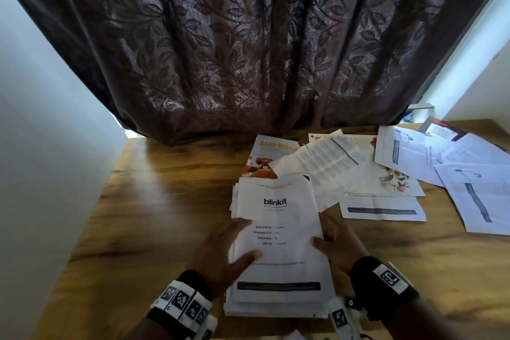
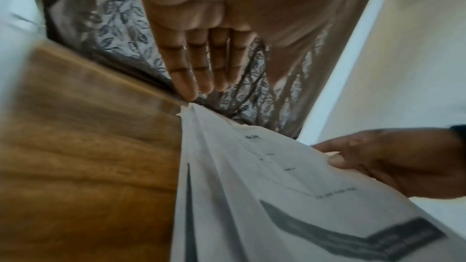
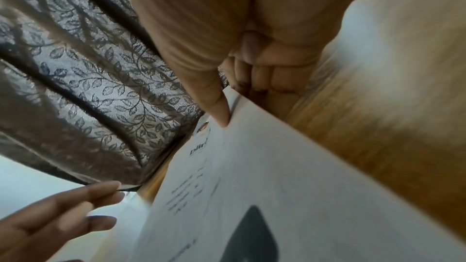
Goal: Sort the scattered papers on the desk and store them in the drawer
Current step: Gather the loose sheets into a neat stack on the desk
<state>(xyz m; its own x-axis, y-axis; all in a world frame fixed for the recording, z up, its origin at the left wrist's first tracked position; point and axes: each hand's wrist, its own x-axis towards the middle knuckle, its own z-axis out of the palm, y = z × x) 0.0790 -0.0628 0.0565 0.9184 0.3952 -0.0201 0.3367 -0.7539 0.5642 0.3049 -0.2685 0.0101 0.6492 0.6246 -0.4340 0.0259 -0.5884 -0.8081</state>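
The gathered stack of papers sits at the near middle of the wooden surface, a sheet headed "blinkit" on top. Both hands work it from either side. The left hand lies flat with fingers straight, pressing the stack's left edge and top sheet. The right hand clasps the right edge, thumb over the top page, fingers curled underneath. That two-sided hold looks like squaring up: one hand steadies, the other grips, so the loose edges line up before anything goes to storage.

Beyond the stack, the job is far from finished. Scattered sheets fan out across the far right of the surface, overlapping, a colourful flyer just behind the stack. A leaf-patterned curtain hangs at the back. No drawer is visible in any view.

The head view gives the whole layout. The left wrist view adds what it cannot: several sheet edges splayed apart at the stack's left side, not yet flush. The right wrist view shows the thumb tip pinning the page edge and the curled fingers beneath, though blurred.
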